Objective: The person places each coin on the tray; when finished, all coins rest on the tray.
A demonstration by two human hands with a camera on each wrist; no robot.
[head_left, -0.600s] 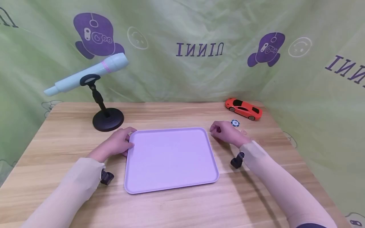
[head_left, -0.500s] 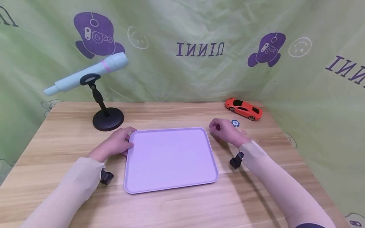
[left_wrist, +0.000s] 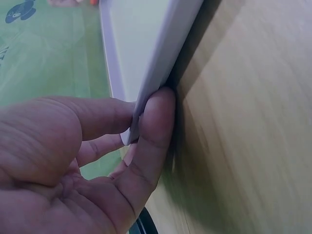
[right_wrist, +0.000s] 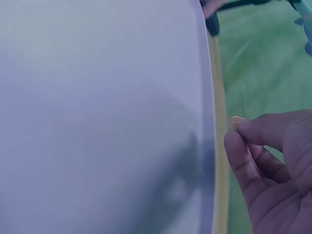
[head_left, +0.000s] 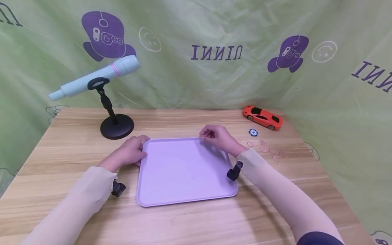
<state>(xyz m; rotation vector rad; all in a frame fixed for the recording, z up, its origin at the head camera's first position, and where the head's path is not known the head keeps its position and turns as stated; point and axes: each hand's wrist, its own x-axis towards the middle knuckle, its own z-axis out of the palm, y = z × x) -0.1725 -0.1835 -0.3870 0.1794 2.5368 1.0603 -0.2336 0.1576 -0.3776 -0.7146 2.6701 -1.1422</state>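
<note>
A lilac tray [head_left: 183,170] lies flat in the middle of a wooden table. My left hand [head_left: 141,150] grips its far left corner, thumb under the rim and fingers on top, as the left wrist view shows at the tray's edge [left_wrist: 146,58] held by the left hand [left_wrist: 139,122]. My right hand [head_left: 204,136] hovers over the tray's far edge and pinches a small tan disc [right_wrist: 236,122] between thumb and forefinger. In the right wrist view the right hand [right_wrist: 241,131] is beside the tray [right_wrist: 97,122] rim.
Several small tan discs [head_left: 264,149] lie on the table right of the tray. Beyond them are a blue and white chip [head_left: 252,132] and an orange toy car [head_left: 262,117]. A pale microphone [head_left: 95,78] sits on a black stand [head_left: 117,126] at the back left.
My right hand has moved left from beside the tray's far right corner to above its far edge, uncovering the tan discs on the table. The left hand stays on its corner.
</note>
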